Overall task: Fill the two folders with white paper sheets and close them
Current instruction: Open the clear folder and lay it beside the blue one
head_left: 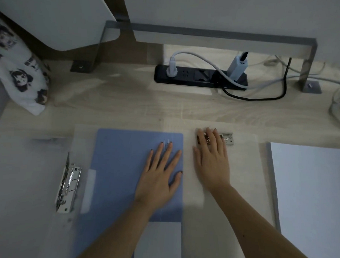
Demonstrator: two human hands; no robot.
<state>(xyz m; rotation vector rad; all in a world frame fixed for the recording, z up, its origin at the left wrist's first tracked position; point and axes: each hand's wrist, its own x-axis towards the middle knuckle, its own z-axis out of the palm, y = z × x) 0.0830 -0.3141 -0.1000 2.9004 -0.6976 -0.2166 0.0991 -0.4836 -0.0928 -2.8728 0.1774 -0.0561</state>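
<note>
On a pale wood-grain desk (118, 99), dimly lit: two bare hands laid flat on an open folder. Left hand (159, 173) spread wide, palm down, fingers apart, pressing on the blue cover (117, 165), gripping nothing. Right hand (212, 160) likewise flat and empty, fingers loosely together, resting on the translucent right-hand panel (240, 190), fingertips reaching over the metal clip (226, 139) at that panel's far edge; whether pressing the clip or merely covering it, impossible to tell. Dark polish on the nails of both hands.

At near left, a second folder (22, 181) lying open, its silver clamp mechanism (67, 186) standing raised along the folder's right side, just beside the blue cover. At near right, a stack of white paper sheets (308, 193), just beside the right-hand panel, untouched by either hand. No sheet seen in either folder.

Along the far side, a black power strip (200, 78) with a white plug (171, 67) and a white adapter (237, 68) seated in it, cables trailing off to the right. Above it, a grey metal bracket (218, 34) bolted to the desk at both ends. At far left, a white cloth item (21, 75) printed with cartoon faces, well apart from the folders.
</note>
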